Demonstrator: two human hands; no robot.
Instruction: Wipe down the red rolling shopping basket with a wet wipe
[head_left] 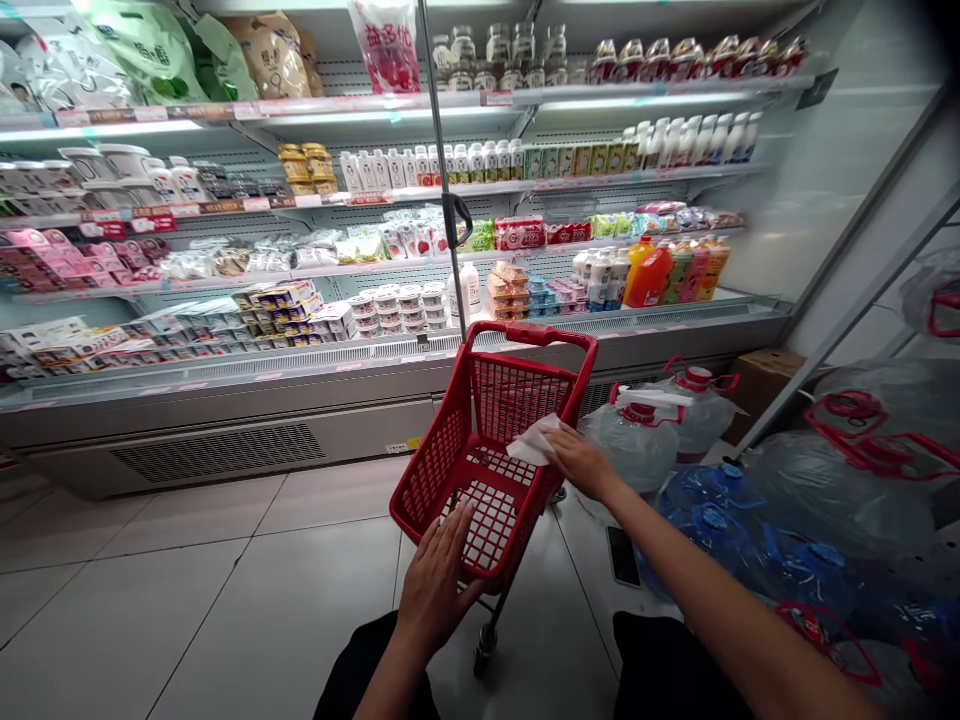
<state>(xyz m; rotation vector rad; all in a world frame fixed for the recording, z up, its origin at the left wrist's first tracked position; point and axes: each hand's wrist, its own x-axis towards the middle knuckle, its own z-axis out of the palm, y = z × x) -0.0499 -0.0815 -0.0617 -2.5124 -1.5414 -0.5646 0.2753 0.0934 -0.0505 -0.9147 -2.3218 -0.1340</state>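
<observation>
Our right hand (579, 460) pinches a soft-looking wipe (531, 443); our left hand (431, 595), fingers straight, meets the likely stiff cart (491, 478), best rim-held.

Cart (439, 460) standing before display fridge (375, 430)

The display fridge is lining the far side. Jugs (634, 440) are standing to the cart's right, a phone (623, 556) lying between. The left hand (435, 580) is reaching over the cart's near end, the right hand (581, 460) holding a cloth (534, 440) at the right rim.

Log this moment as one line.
Right hand: white wipe against red cart | left hand: open, at cart's near rim | floor: phone beside blue bottles
</observation>
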